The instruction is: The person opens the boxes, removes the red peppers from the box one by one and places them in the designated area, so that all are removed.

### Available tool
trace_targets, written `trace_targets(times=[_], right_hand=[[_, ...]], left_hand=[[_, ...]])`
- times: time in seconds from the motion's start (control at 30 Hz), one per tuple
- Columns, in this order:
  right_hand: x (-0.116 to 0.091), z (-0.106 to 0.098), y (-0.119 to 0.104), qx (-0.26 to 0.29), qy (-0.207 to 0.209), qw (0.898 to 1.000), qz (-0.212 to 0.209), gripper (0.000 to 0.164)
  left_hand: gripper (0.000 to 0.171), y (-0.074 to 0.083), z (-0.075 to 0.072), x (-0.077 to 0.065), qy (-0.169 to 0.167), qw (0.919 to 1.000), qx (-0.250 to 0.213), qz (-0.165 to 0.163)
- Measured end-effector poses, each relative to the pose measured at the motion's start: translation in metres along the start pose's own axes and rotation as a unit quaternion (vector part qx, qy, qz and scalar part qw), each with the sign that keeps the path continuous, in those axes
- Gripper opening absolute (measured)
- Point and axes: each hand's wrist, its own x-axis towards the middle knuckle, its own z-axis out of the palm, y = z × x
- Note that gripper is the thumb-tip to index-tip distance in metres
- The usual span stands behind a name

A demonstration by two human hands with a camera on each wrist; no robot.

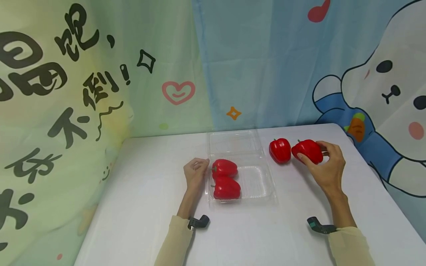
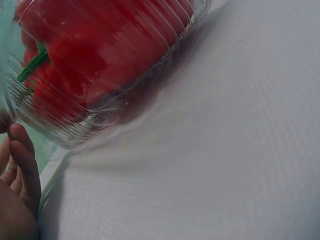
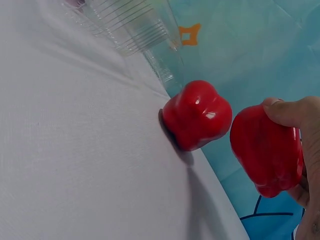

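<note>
My right hand point(image 1: 327, 166) grips a red bell pepper point(image 1: 307, 150) between thumb and fingers, and its shadow falls on the table below. Just left of it another red bell pepper point(image 3: 197, 115) stands on the table. A clear plastic clamshell box point(image 1: 256, 181) lies with its lid folded back toward the curtain. Two more bell peppers, one point(image 1: 224, 168) behind the other point(image 1: 227, 188), lie on their sides in the box's left half, stems to the left. Thumb and fingertip of my left hand point(image 1: 196, 171) pinch the box's left rim, also seen in the left wrist view.
A white cloth covers the table point(image 1: 133, 207). Behind it hangs a printed curtain point(image 1: 266, 66) with lettering on the left and a cartoon bear on the right. Dark wrist cameras point(image 1: 198, 221) sit on both forearms, above beige sleeves point(image 1: 174, 240).
</note>
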Motion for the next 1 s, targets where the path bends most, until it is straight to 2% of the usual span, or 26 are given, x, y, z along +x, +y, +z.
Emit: trace_targets(times=[0.2,0.57,1.0], right_hand=[[0.0,0.004,0.007,-0.023,0.0,0.999,0.033,0.071],[0.003,0.014,0.014,-0.04,-0.01,0.989,0.139,0.074],[0.01,0.032,0.023,-0.044,0.0,0.981,0.19,0.081]], left_hand=[[0.011,-0.001,0.0,-0.001,-0.003,1.0,-0.007,0.003],[0.011,0.0,0.0,0.0,-0.001,1.0,-0.004,0.002],[0.014,-0.001,0.0,0.0,0.006,1.0,0.0,0.0]])
